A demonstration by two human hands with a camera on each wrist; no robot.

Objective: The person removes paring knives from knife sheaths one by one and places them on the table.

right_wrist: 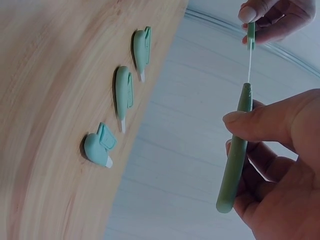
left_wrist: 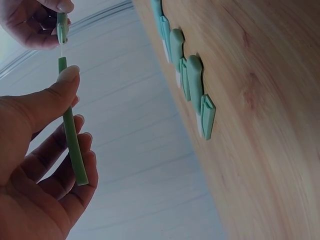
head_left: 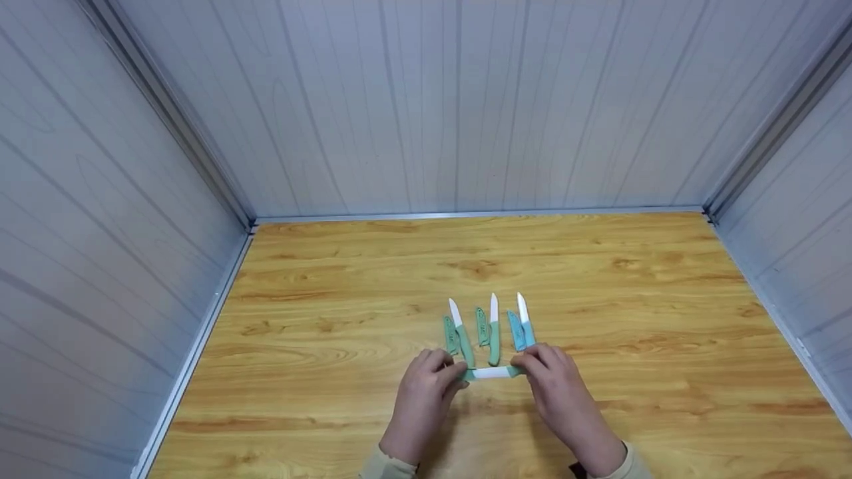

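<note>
A knife's white blade bridges the gap between the two hands, low over the table. My right hand holds its green handle between thumb and curled fingers. In my left hand a slim green sheath is pinched, lined up with the blade. Much of the blade shows bare between handle and sheath. Just beyond the hands lie two green-handled knives and a blue-handled knife, white blades pointing away. Beside each is its sheath: green ones and a blue one.
The wood-grain table is enclosed by pale panels, with a back wall and side walls. A metal strip runs along the table's far edge.
</note>
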